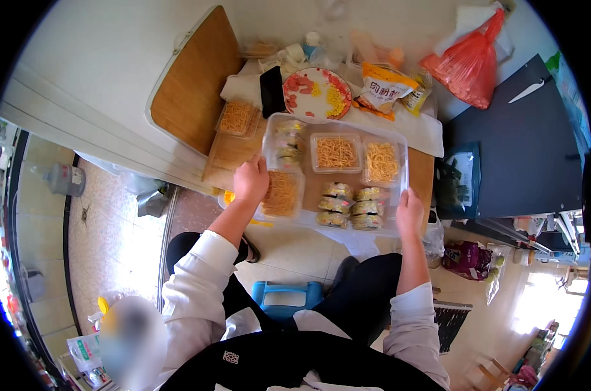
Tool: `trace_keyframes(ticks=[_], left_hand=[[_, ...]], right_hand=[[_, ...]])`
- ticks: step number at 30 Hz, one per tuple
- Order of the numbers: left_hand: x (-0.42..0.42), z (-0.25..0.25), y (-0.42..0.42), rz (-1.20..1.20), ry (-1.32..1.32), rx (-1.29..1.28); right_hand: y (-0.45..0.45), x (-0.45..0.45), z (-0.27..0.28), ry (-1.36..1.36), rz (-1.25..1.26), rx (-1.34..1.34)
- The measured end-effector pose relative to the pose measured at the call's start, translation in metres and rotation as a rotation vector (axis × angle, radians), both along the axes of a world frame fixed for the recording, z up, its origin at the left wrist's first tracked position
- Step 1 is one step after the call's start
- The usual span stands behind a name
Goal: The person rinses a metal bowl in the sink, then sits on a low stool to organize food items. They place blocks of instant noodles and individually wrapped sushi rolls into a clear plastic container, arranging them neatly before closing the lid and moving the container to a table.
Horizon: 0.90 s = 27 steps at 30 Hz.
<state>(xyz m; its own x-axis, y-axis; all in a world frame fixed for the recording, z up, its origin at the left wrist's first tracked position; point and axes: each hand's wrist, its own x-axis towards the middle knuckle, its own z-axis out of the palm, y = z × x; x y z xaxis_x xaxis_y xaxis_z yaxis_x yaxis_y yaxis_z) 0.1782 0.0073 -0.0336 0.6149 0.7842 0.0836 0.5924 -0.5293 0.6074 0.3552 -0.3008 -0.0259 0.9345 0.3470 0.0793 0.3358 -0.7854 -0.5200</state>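
A shallow translucent plastic bin [405, 156] is held by its two short sides over the front of a wooden table. My left hand [252, 180] grips the left wall, and my right hand [410, 209] has the right wall near its front corner. Inside are clear boxes of noodles, one at the back middle [335, 152], one at the back right [381, 162] and one at the front left [281, 194]. Small film-wrapped rolls [334, 204] stand in rows at the front right, and more [289, 144] stand at the back left.
Behind the bin are a plate [305, 100] with corn and pink pieces, a black phone [273, 92], an orange-topped food bag [386, 90] and stacked noodle boxes [237, 117]. A folded board [198, 83] leans left. At right stands a dark cabinet [515, 141]. A blue stool [286, 298] is below.
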Motion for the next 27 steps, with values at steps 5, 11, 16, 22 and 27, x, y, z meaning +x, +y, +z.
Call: trace_keyframes(ticks=[5,11,16,22,27], left_hand=[[0.000,0.003,0.000,0.006,0.066,-0.098],[-0.005,0.004,0.001,0.010,-0.113,-0.285],[-0.024,0.000,-0.001,0.066,-0.235,-0.697],[-0.046,-0.016,-0.010,0.049,-0.222,-0.928],[-0.049,-0.015,-0.013,0.040,-0.258,-1.088]], right_hand=[[-0.003,0.003,0.000,-0.008,-0.012,0.005],[0.011,-0.001,0.030,-0.187,0.056,-0.084],[0.100,-0.033,0.082,0.529,0.395,0.706],[0.184,-0.079,0.042,1.052,0.243,0.614],[0.202,-0.075,0.014,1.193,0.157,0.634]])
